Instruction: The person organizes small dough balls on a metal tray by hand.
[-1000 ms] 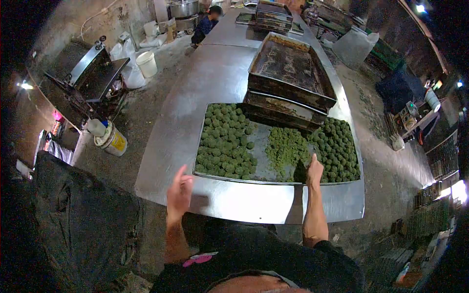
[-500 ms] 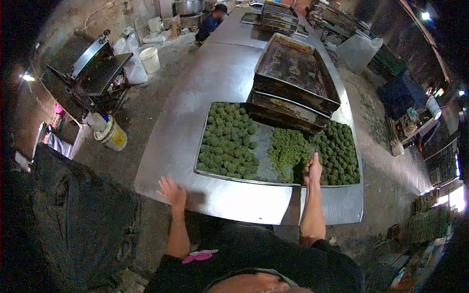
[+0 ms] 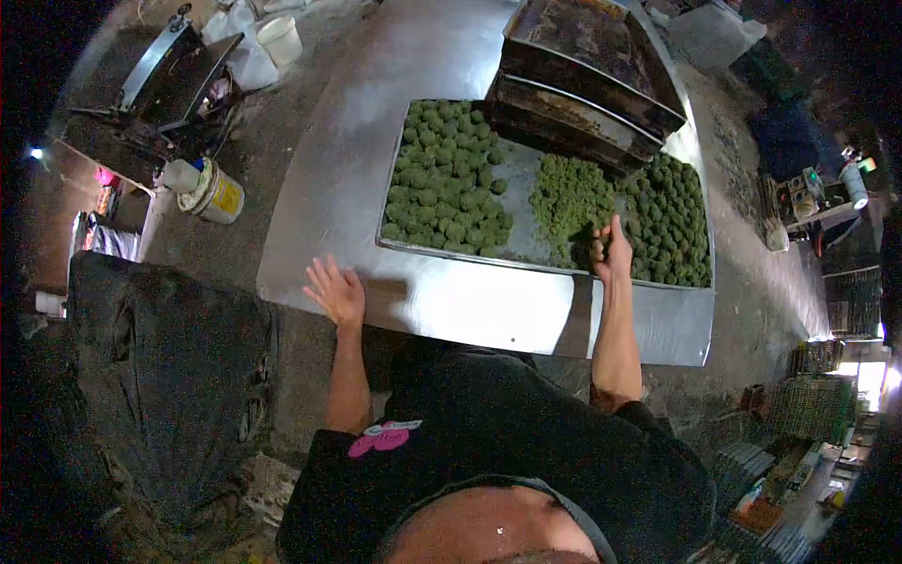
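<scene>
A wide shallow metal tray (image 3: 517, 195) lies on the steel table in front of me. Round green balls (image 3: 442, 183) cover its left part, and darker green balls (image 3: 672, 226) are packed at the right. Between them sits a heap of loose, crumbly green mix (image 3: 568, 197). My right hand (image 3: 614, 252) is over the tray's front edge, beside the mix and the darker balls, with its fingers curled and thumb up; whatever they hold, if anything, is hidden. My left hand (image 3: 335, 291) holds nothing, fingers spread, at the table's front edge left of the tray.
Stacked dark baking trays (image 3: 573, 117) rise behind the green mix, overlapping the tray's back. The steel table (image 3: 348, 169) extends away from me. To the left stand a white bucket (image 3: 279, 41), a yellow-labelled bucket (image 3: 221, 195) and a machine (image 3: 164, 80). A dark cloth-covered bulk (image 3: 169, 367) is nearer.
My view has tilted down, so the table and trays sit higher in it. The right hand's curled fingers now show more, turned towards the left. My left hand stays spread at the table edge.
</scene>
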`<state>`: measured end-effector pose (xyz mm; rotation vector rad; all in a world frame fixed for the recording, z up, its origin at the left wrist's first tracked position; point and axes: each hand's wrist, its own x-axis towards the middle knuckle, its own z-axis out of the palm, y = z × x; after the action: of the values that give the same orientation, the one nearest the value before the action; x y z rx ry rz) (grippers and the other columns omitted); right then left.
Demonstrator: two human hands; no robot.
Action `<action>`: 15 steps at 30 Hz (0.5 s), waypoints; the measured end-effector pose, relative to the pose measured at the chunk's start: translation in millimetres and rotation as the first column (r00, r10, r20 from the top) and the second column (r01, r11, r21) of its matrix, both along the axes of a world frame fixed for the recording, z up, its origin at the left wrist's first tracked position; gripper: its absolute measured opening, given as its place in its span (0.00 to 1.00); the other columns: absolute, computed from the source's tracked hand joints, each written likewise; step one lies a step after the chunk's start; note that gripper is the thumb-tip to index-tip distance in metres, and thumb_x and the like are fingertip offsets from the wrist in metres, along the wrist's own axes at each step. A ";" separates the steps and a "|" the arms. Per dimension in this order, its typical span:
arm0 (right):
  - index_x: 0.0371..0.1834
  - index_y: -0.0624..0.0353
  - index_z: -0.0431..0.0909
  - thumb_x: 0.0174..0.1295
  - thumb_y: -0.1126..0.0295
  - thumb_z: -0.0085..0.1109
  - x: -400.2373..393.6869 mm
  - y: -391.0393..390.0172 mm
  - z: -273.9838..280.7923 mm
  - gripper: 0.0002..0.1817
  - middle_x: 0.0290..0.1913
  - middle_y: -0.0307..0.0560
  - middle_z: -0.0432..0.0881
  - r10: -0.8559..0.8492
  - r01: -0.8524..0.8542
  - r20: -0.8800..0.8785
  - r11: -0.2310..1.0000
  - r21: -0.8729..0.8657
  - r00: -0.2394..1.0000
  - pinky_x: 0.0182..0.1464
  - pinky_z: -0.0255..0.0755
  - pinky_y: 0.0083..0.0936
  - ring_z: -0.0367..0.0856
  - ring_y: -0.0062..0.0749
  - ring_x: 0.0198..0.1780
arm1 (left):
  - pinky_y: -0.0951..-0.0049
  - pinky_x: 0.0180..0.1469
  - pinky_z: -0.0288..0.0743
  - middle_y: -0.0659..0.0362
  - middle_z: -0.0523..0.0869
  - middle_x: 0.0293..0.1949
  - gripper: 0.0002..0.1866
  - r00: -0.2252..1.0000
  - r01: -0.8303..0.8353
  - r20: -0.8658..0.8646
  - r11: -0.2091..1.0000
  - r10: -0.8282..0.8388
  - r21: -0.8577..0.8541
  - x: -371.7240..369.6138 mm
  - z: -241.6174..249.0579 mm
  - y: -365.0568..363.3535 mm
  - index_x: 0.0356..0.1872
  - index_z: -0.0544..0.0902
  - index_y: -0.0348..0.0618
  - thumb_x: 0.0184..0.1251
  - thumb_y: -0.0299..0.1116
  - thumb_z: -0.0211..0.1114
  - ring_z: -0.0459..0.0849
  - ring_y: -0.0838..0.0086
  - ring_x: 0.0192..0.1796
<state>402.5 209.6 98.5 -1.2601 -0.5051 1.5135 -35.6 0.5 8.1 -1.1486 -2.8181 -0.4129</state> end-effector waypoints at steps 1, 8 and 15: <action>0.22 0.53 0.71 0.65 0.49 0.51 -4.9 0.3 -0.7 0.21 0.18 0.40 0.73 0.082 -0.081 0.148 0.997 -0.010 0.986 0.17 0.57 0.18 0.69 0.21 0.18 | 0.41 0.69 0.37 0.48 0.58 0.69 0.27 1.000 -0.002 -0.001 1.000 0.002 -0.012 0.3 2.7 0.4 0.66 0.63 0.46 0.67 0.42 0.48 0.50 0.52 0.72; 0.50 0.61 0.75 0.60 0.62 0.58 -104.8 -12.5 3.7 0.19 0.46 0.54 0.81 0.280 -0.751 0.875 0.647 0.131 0.394 0.50 0.72 0.31 0.80 0.42 0.49 | 0.40 0.69 0.36 0.50 0.58 0.69 0.26 1.000 0.023 0.005 1.000 -0.023 0.007 4.3 6.7 3.6 0.65 0.64 0.46 0.66 0.40 0.49 0.50 0.53 0.72; 0.46 0.60 0.76 0.57 0.75 0.50 -63.5 29.8 -22.5 0.13 0.40 0.59 0.78 -0.366 -0.710 0.928 0.671 0.214 -0.066 0.44 0.73 0.41 0.77 0.54 0.44 | 0.41 0.69 0.38 0.51 0.60 0.68 0.26 1.000 -0.010 -0.014 0.997 0.011 0.071 0.4 -4.6 5.4 0.64 0.67 0.46 0.64 0.40 0.50 0.52 0.55 0.72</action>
<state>339.0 239.4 75.9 -1.4216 -2.2145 -0.0423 -35.1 5.9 3.5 -1.1177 -2.7716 -0.4980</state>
